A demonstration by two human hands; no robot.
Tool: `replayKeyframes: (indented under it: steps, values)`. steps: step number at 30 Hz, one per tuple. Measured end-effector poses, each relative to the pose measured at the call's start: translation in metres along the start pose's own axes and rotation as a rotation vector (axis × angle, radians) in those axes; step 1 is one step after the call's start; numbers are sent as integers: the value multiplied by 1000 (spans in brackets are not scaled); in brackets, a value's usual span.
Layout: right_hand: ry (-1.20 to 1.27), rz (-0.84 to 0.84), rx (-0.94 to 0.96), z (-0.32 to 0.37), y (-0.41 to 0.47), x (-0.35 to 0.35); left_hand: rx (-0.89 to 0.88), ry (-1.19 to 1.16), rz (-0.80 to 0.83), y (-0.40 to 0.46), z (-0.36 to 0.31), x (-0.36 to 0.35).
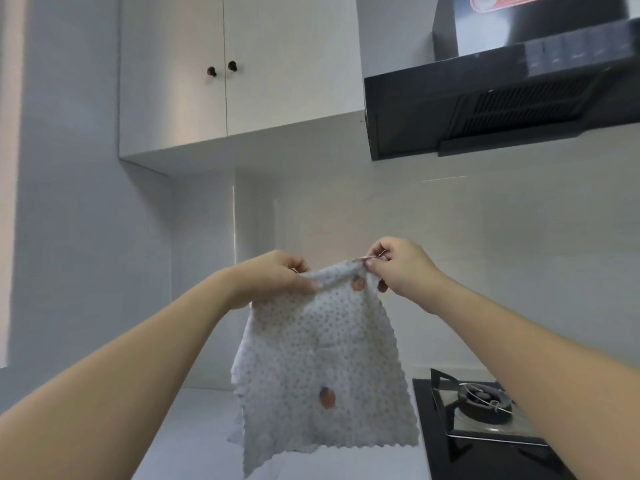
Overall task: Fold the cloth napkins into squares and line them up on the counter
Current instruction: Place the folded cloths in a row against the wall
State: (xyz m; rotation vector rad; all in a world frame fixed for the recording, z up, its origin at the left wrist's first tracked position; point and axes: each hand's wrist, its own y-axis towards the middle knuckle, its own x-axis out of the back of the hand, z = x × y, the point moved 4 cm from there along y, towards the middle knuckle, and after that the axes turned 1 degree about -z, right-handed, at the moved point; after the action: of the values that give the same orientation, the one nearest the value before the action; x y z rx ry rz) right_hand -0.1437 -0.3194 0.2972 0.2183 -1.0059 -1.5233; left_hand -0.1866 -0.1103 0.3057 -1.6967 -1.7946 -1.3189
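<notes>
A pale cloth napkin (322, 368) with small grey dots, orange spots and a zigzag edge hangs in the air in front of me. My left hand (277, 277) grips its top edge on the left. My right hand (398, 265) pinches the top edge at the right corner. The two hands are close together, so the top edge sags between them. The napkin's lower part hangs down above the white counter (197, 431), and its bottom left corner droops lowest.
A black gas hob (485, 427) with a steel burner plate lies on the counter to the right. A black range hood (502, 98) hangs above it. White wall cabinets (225, 81) with dark knobs are up at the left.
</notes>
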Motion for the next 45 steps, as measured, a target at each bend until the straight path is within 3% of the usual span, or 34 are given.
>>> replayKeyframes:
  steps: [7,13,16,23,27,31,36,41,45]
  values:
    - [-120,105,-58,-26,16,-4,109,29,-39,19,16,1]
    - [-184,227,-235,-102,33,-44,165,259,164,59,83,-55]
    - [-182,277,-308,-152,39,-75,157,278,187,84,131,-93]
    - [-368,190,-161,-249,28,-134,101,279,38,124,215,-174]
    - [-447,312,-88,-278,-17,-152,-17,353,24,101,232,-220]
    - [-531,494,-145,-312,-106,-181,-175,396,192,29,259,-291]
    - [-461,352,-151,-328,-141,-193,-79,235,77,2,293,-306]
    - [-515,429,-179,-329,-139,-196,-214,274,78,10,294,-300]
    - [-567,462,-197,-330,-135,-198,-109,202,9,15,303,-298]
